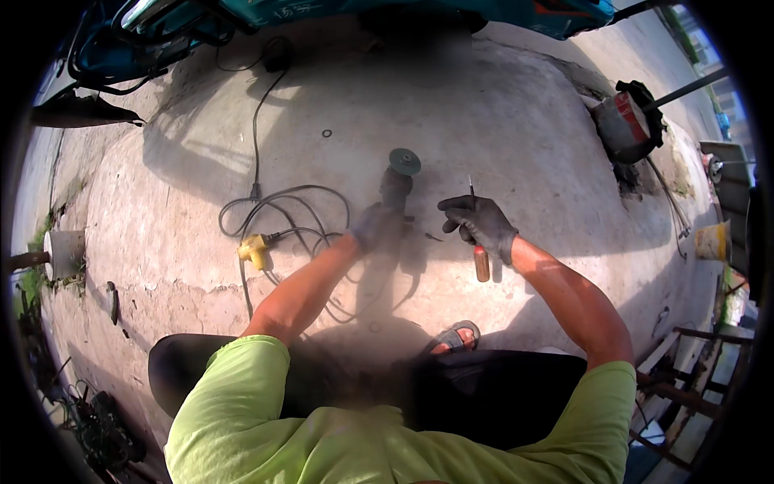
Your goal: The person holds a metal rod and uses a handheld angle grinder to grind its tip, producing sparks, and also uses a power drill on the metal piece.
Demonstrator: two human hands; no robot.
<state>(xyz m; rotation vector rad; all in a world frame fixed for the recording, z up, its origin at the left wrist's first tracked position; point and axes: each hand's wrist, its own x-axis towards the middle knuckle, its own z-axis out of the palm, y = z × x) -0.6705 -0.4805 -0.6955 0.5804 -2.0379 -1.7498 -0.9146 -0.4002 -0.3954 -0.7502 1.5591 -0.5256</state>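
Note:
An angle grinder stands out in front of me, its round green disc at the far end. My left hand, in a dark glove, is closed around its body; a smear in the picture blurs those fingers. To the right, my right hand, also in a dark glove, grips a screwdriver. Its red-brown handle sticks out below the palm, and the thin shaft points away from me. The screwdriver and the disc are apart. Between the hands, a small dark piece lies on the concrete.
A black cable loops on the ground at left, with a yellow connector. Beyond the grinder lies a small ring. A bucket stands far right, a white pot far left. Blue-green machinery crosses the far edge.

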